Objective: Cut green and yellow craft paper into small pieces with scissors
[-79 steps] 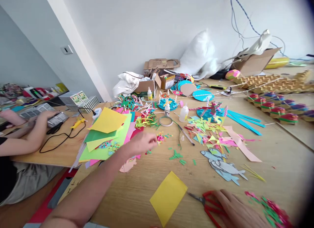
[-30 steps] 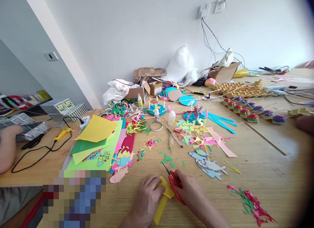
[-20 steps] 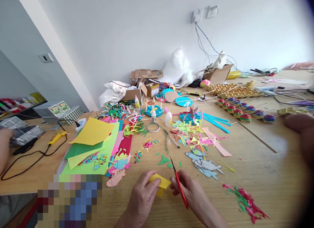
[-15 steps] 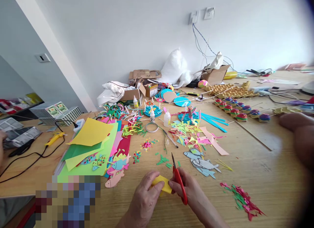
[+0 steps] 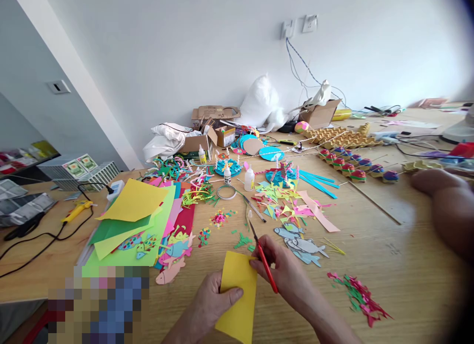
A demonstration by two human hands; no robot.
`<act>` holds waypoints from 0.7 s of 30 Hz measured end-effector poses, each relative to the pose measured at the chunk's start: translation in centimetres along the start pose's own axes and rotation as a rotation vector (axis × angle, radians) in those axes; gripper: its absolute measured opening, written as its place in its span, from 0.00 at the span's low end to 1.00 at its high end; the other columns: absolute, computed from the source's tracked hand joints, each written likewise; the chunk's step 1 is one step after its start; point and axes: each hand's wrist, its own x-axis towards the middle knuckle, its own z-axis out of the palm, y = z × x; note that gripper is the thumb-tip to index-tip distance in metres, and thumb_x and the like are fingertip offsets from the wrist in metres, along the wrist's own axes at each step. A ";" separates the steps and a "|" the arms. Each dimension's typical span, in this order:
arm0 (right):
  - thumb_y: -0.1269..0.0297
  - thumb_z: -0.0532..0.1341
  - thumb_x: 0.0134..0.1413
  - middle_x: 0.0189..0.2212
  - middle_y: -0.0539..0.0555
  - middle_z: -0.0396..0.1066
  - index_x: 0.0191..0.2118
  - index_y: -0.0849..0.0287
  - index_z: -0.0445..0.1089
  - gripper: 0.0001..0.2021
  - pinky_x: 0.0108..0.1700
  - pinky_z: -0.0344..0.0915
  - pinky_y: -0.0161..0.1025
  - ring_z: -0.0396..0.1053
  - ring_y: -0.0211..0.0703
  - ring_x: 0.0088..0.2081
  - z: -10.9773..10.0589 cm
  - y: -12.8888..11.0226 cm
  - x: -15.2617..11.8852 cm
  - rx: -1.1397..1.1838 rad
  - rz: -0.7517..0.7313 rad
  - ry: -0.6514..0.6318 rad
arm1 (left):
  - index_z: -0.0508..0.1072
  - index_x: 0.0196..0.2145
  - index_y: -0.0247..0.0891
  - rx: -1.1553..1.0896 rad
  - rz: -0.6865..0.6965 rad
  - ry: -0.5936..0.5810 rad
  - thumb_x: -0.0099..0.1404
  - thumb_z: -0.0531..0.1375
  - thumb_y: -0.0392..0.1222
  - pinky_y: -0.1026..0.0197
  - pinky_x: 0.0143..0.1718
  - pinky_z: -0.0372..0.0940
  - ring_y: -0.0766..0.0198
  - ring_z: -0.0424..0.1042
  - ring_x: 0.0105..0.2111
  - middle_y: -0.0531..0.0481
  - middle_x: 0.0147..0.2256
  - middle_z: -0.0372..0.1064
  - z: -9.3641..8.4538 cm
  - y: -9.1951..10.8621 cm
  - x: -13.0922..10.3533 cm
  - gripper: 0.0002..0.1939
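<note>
My left hand (image 5: 211, 304) is closed on a strip-shaped sheet of yellow paper (image 5: 239, 272), thumb flat across its face. In my right hand (image 5: 287, 272) is a pair of red-handled scissors (image 5: 265, 265), dark blades pointing up and away. The right fingertips also touch the paper's upper right edge. Beyond the hands lie green paper scraps (image 5: 242, 240) and a pile of grey-blue paper fish (image 5: 301, 245). Left of my hands, more paper fish (image 5: 171, 271) in pink, blue and yellow overlap on coloured sheets.
Stacked coloured sheets (image 5: 131, 198) cover the left side. Glue bottles (image 5: 249, 180), a tape roll (image 5: 226, 192) and a paintbrush (image 5: 255, 208) stand or lie mid-table. Red and green shreds (image 5: 361, 299) lie at right. Painted egg-carton cups (image 5: 348, 166) sit farther back. Someone's arm (image 5: 444, 196) rests at the right edge.
The yellow paper, earlier seen small and nearly edge-on between both hands, is now turned up with its broad face showing. My left hand has moved slightly lower; the scissors have shifted up and left.
</note>
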 end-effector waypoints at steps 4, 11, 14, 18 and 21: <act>0.71 0.55 0.42 0.21 0.47 0.65 0.25 0.58 0.57 0.04 0.25 0.56 0.31 0.61 0.35 0.23 -0.2 -0.8 0.3 -0.008 -0.027 0.015 | 0.71 0.30 0.32 -0.040 -0.045 0.055 0.43 0.64 0.50 0.66 0.24 0.58 0.68 0.64 0.21 0.53 0.22 0.68 0.4 -0.1 -0.2 0.20; 0.71 0.57 0.42 0.21 0.48 0.66 0.24 0.58 0.58 0.05 0.25 0.55 0.32 0.61 0.37 0.24 -0.4 -1.6 0.5 -0.038 -0.059 0.053 | 0.69 0.38 0.32 -0.330 0.008 -0.065 0.46 0.65 0.46 0.65 0.28 0.60 0.65 0.68 0.26 0.47 0.30 0.70 0.7 1.0 -1.2 0.22; 0.70 0.57 0.42 0.21 0.48 0.65 0.24 0.58 0.57 0.06 0.24 0.55 0.33 0.61 0.37 0.23 -0.5 -1.7 0.6 -0.051 -0.062 0.043 | 0.71 0.33 0.30 -0.290 -0.030 -0.082 0.46 0.65 0.46 0.66 0.25 0.59 0.66 0.66 0.23 0.48 0.26 0.69 0.8 0.9 -1.2 0.19; 0.68 0.57 0.43 0.20 0.47 0.64 0.24 0.57 0.57 0.06 0.25 0.55 0.33 0.60 0.37 0.23 -1.3 -1.4 0.9 -0.090 -0.058 0.081 | 0.72 0.31 0.30 -0.238 -0.013 -0.028 0.45 0.65 0.47 0.66 0.24 0.58 0.67 0.66 0.21 0.48 0.24 0.70 0.6 0.6 -0.8 0.18; 0.65 0.57 0.45 0.20 0.47 0.63 0.25 0.57 0.56 0.06 0.25 0.56 0.34 0.60 0.37 0.23 -1.8 -1.1 0.9 -0.055 -0.052 0.149 | 0.73 0.30 0.31 -0.226 -0.006 0.020 0.43 0.66 0.47 0.66 0.24 0.58 0.66 0.66 0.21 0.49 0.24 0.70 0.6 0.7 -0.6 0.19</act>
